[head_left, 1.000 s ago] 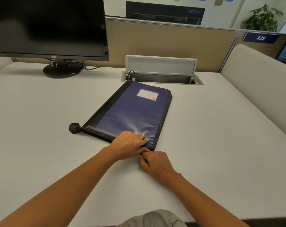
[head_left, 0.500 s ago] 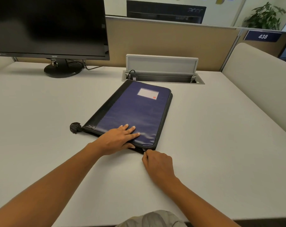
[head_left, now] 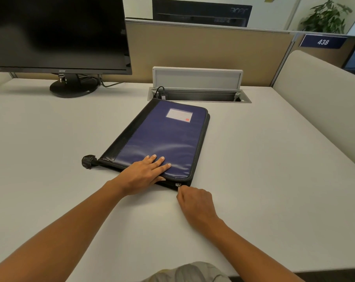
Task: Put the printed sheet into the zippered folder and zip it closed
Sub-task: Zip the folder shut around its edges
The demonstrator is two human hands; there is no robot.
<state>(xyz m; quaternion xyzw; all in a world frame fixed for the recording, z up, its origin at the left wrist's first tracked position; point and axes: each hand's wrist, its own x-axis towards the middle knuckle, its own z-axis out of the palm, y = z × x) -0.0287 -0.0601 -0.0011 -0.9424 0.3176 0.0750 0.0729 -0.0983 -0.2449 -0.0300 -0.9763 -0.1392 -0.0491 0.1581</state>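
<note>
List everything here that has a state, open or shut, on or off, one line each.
zippered folder: cover shut, flat on the desk.
zipper pull: at the folder's near right corner.
left hand: fingers straight, pressing the cover.
right hand: pinches the zipper pull.
monitor: screen dark.
cable box lid: raised open.

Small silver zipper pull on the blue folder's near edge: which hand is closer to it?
Right. The right hand pinches the small silver zipper pull at the blue zippered folder's near corner; the left hand presses flat on the folder, left of the pull.
</note>
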